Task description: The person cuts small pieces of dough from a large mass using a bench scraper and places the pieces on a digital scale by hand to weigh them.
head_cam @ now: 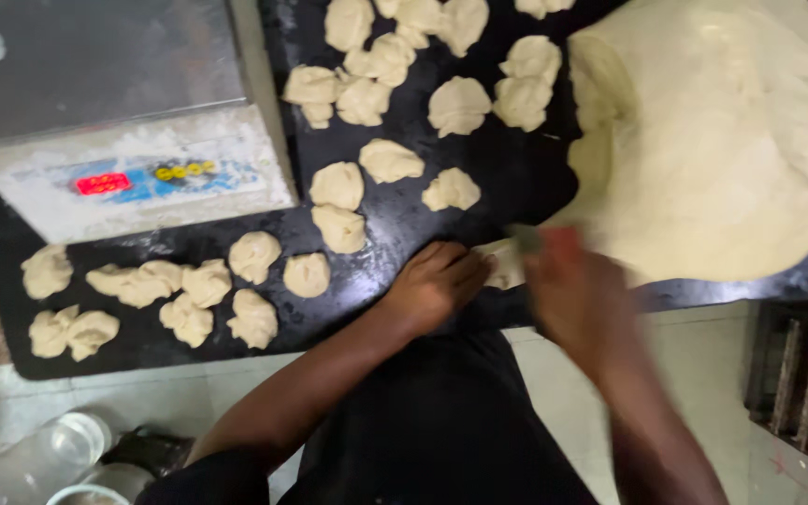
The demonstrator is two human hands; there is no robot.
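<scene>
At centre frame the left hand (434, 281) presses curled fingers onto a small dough piece (505, 266) on the dark worktop (507, 173). The blurred right hand (572, 295) is beside the big dough mass (722, 140); its grip cannot be told.

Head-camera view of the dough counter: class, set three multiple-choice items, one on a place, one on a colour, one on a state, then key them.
1. Where does the big dough mass lie?
A. upper right of the counter
B. on the scale
C. on the floor

2. What colour is the counter top?
A. white
B. black
C. green

3. How is the left hand?
A. lifted high off the counter
B. inside a bowl
C. resting on a small piece of dough at the counter's near edge

Answers:
1 A, the mass fills the upper right corner.
2 B, the surface shows dark between the small dough pieces.
3 C, its fingers lie on a pale piece beside the blurred right hand.
</scene>
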